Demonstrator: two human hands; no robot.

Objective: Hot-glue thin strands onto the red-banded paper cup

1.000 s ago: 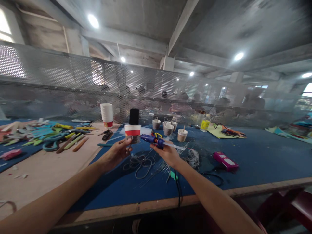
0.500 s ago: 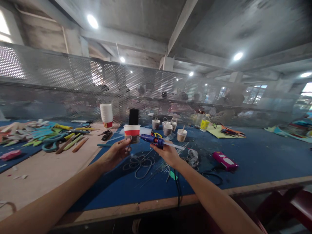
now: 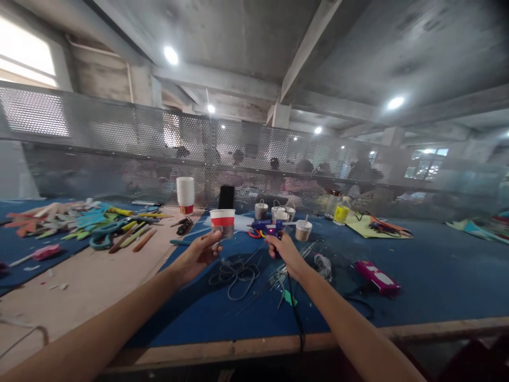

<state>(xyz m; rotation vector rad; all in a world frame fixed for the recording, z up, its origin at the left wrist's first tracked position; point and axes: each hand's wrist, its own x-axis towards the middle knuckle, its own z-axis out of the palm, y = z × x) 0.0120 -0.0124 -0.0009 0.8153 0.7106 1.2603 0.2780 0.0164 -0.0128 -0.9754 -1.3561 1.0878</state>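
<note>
My left hand (image 3: pixel 201 250) is closed on a paper cup (image 3: pixel 223 216) with a white rim, a red band and grey cord wound round its lower part. The cup is upright, above the blue table surface. My right hand (image 3: pixel 287 252) grips a blue hot glue gun (image 3: pixel 267 227) with a small red light on it. Its nozzle points left toward the cup, with a gap between them. The gun's black cable (image 3: pixel 293 307) hangs down over the front edge. Below the cup lies a loose length of grey cord (image 3: pixel 240 278).
Behind stand several cord-wrapped cups (image 3: pixel 261 211), a stack of paper cups (image 3: pixel 185 193) and a black phone (image 3: pixel 226 197). Scissors (image 3: pixel 104 236) and craft sticks lie left. To the right are a bottle (image 3: pixel 341 212) and a magenta box (image 3: pixel 377 277). A perforated metal screen (image 3: pixel 143 138) closes the back.
The glue gun has moved right, away from the cup, and its nozzle no longer meets the cup. My left hand still holds the cup. The whole view has shifted slightly.
</note>
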